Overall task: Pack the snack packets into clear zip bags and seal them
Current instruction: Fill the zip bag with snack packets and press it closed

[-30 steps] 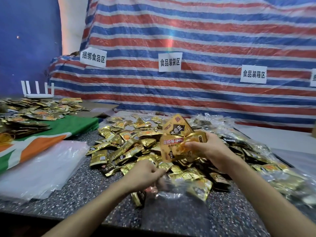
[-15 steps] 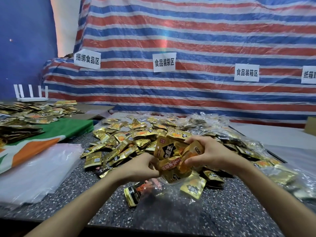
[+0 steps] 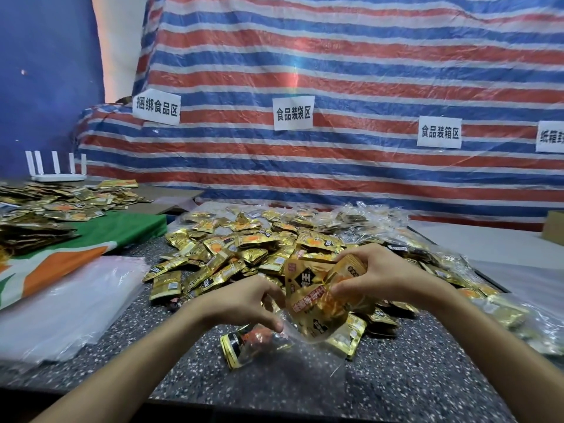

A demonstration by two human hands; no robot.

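Note:
My right hand [image 3: 384,276] grips a bunch of gold and orange snack packets [image 3: 320,297] and holds their lower ends in the mouth of a clear zip bag [image 3: 290,355]. My left hand [image 3: 244,300] pinches the bag's open edge on the left. The bag lies on the speckled table [image 3: 412,377], with one packet [image 3: 244,343] inside near its left side. A large heap of loose gold packets [image 3: 232,257] lies just behind both hands.
A stack of clear empty bags [image 3: 67,306] lies at the left beside a green and orange cloth [image 3: 91,248] bearing more packets. Filled clear bags [image 3: 503,300] pile up at the right. A striped tarp [image 3: 335,87] with paper signs hangs behind, and a white router [image 3: 58,172] stands far left.
My right hand has lowered the bunch of packets from above the heap down into the bag's mouth. My left hand has kept its hold on the bag's edge.

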